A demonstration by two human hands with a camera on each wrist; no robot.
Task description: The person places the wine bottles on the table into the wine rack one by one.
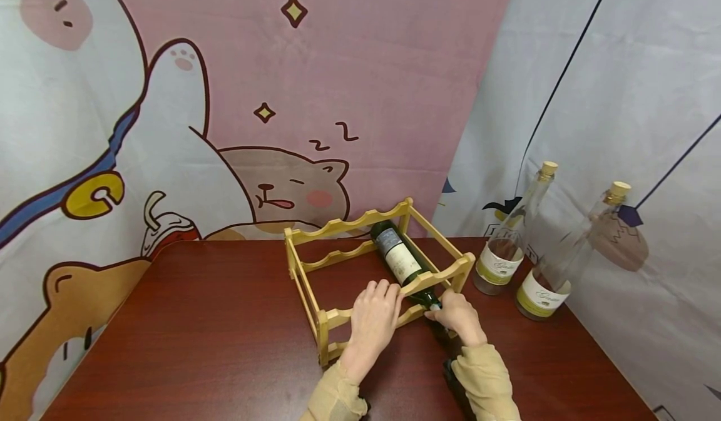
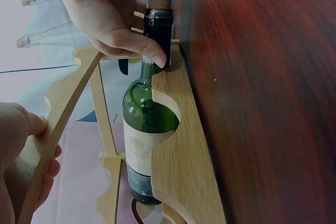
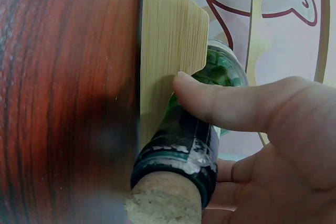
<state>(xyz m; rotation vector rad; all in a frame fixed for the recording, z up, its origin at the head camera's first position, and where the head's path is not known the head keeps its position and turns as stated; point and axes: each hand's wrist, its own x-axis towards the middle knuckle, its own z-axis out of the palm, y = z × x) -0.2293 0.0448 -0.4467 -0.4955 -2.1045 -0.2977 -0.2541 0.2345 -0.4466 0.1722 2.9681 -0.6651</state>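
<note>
A green wine bottle point(image 1: 402, 260) with a cream label lies in the lower tier of a light wooden wine rack point(image 1: 338, 227), its corked neck pointing toward me. My right hand point(image 1: 459, 316) grips the bottle's neck, thumb on one side and fingers on the other in the right wrist view. The cork point(image 3: 164, 200) sticks out past the hand. My left hand point(image 1: 374, 314) holds the rack's upper front rail point(image 2: 63, 103), fingers curled over it. In the left wrist view, the bottle point(image 2: 139, 145) rests in a scallop of the lower front rail point(image 2: 184, 166).
Two clear corked bottles with white and yellow-green labels, one bottle point(image 1: 498, 261) and another bottle point(image 1: 543, 293), stand right of the rack. A cartoon-printed cloth point(image 1: 360, 96) hangs behind the dark red wooden table point(image 1: 214, 333).
</note>
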